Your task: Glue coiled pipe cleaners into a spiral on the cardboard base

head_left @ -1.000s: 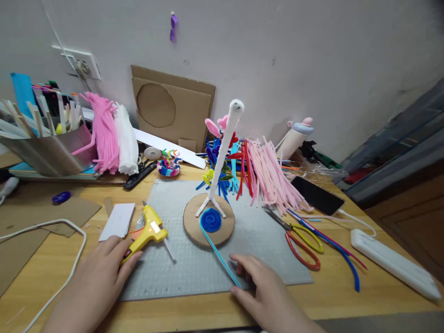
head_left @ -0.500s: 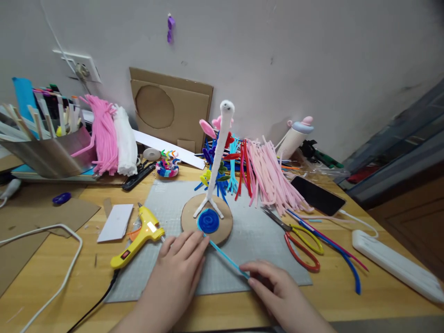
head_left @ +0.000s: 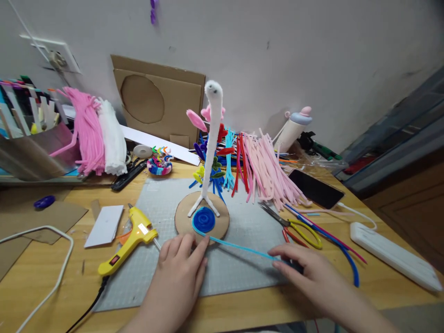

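A light blue pipe cleaner [head_left: 239, 246] runs from the rim of a dark blue coil [head_left: 204, 219] to my right hand [head_left: 305, 268], which pinches its far end between thumb and fingers. The coil lies on a round cardboard base [head_left: 222, 210]. My left hand [head_left: 180, 263] rests on the near edge of that base, fingers stretched out, the index fingertip pressing the pipe cleaner beside the coil. From the base rises a white fuzzy stem [head_left: 211, 143] with two splayed feet and a rounded top with small dark dots.
A yellow glue gun [head_left: 133, 236] lies left on the grey cutting mat [head_left: 159, 194]. Scissors [head_left: 291, 226] and a white power strip [head_left: 391, 254] are at right. Behind are pink pipe cleaners [head_left: 267, 171], a phone [head_left: 315, 188], a bottle [head_left: 293, 132] and cardboard [head_left: 183, 92].
My right hand has moved right and slightly up, drawing the light blue pipe cleaner out straighter. A light blue strip now curves along the coil's left edge. The view has shifted slightly.
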Available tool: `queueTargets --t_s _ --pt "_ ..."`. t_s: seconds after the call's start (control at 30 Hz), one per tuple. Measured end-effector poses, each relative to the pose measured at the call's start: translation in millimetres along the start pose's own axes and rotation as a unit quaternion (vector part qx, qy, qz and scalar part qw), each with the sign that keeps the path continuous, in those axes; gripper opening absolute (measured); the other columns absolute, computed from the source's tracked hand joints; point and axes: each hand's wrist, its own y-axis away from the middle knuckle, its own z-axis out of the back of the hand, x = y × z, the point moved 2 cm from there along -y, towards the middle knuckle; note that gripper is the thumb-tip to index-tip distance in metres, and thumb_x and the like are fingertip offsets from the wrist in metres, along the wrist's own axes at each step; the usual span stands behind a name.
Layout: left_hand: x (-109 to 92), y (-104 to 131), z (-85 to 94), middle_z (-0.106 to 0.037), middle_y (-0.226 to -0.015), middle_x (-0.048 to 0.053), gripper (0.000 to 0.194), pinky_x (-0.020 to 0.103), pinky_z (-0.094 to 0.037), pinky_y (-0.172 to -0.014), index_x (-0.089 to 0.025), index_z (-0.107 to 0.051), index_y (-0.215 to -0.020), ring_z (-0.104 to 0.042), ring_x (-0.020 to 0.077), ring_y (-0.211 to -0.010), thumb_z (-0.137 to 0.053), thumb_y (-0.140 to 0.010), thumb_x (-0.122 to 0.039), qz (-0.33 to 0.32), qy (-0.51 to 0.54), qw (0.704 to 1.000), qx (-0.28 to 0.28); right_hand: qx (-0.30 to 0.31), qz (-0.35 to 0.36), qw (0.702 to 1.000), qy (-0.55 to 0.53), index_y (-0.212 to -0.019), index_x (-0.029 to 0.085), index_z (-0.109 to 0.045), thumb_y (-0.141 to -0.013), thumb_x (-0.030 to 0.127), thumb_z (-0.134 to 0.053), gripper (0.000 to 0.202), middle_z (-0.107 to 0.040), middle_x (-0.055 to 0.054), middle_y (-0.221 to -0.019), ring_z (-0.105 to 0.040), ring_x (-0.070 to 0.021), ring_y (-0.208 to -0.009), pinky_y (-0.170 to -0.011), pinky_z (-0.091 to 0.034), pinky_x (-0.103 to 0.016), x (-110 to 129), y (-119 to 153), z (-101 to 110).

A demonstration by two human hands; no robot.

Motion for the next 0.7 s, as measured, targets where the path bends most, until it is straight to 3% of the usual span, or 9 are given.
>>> queueTargets --t_s 0.13,0.3,0.53,0.7 --pt "-2.6 -1.9 -3.0 -0.057 -0.100 0.005 0.037 0.042 -0.039 -0.087 -0.029 -0.057 -0.123 -0.049 0.0243 -0.095 -0.051 -0.087 -0.022 0.016 0.005 1.000 0.013 -0.033 0.015 0.997 0.075 -0.092 0.025 -0.066 -0.088 0.038 -0.050 0.021 -0.067 -0.003 -0.093 -0.061 -0.0202 -0.085 -0.073 -0.043 -0.029 9.9 -15.6 22.2" --pt "-3.8 -3.3 -4.5 -0.058 -0.101 0.005 0.039 0.040 -0.038 -0.088 -0.032 -0.055 -0.125 -0.049 0.0239 -0.096 -0.054 -0.087 -0.027 0.022 0.000 1.000 0.021 -0.076 0.025 0.987 0.138 -0.085 0.025 -0.063 -0.087 0.037 -0.051 0.017 -0.066 0.000 -0.083 -0.059 -0.0185 -0.077 -0.065 -0.039 -0.028 27.0 -41.8 35.0" --pt "-6.8 -8.1 -6.8 -0.060 -0.109 0.005 0.041 0.041 -0.034 -0.090 -0.032 -0.053 -0.128 -0.049 0.0257 -0.101 -0.054 -0.087 -0.037 0.006 -0.054 0.998 0.027 -0.120 0.009 0.973 0.195 -0.074 0.023 -0.057 -0.082 0.029 -0.053 0.011 -0.065 0.000 -0.071 -0.059 -0.0183 -0.067 -0.055 -0.031 -0.026 55.1 -79.0 34.3" --pt "-9.6 -10.7 -8.0 -0.060 -0.110 0.006 0.043 0.040 -0.033 -0.089 -0.030 -0.053 -0.129 -0.048 0.0257 -0.101 -0.054 -0.087 -0.041 0.003 -0.065 0.997 0.033 -0.117 0.047 0.986 0.106 -0.074 0.022 -0.056 -0.082 0.030 -0.053 0.011 -0.063 -0.001 -0.068 -0.056 -0.0164 -0.062 -0.056 -0.034 -0.025 74.7 -89.8 26.3"
